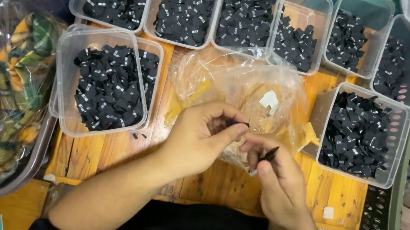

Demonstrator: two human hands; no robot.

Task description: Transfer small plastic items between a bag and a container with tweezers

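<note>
- A small black label (269,154) sits pinched in the right hand (277,185), just below centre.
- The left hand (199,138) nips another black label (238,124).
- At 12 o'clock lies a crumpled clear bag (235,85).
- Clear tubs (356,132) of black labels ring it from 9 to 3 o'clock.

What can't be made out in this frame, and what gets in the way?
Head view only:
- Small black piece in the left hand: mostly hidden by the curled fingers.
- Black piece in the right hand: only a thin edge shows.
- Clear plastic bag: contents blurred by crinkles and glare.
- White marks on the black labels: too small.
- Top row of tubs: cut by the upper edge.
</note>
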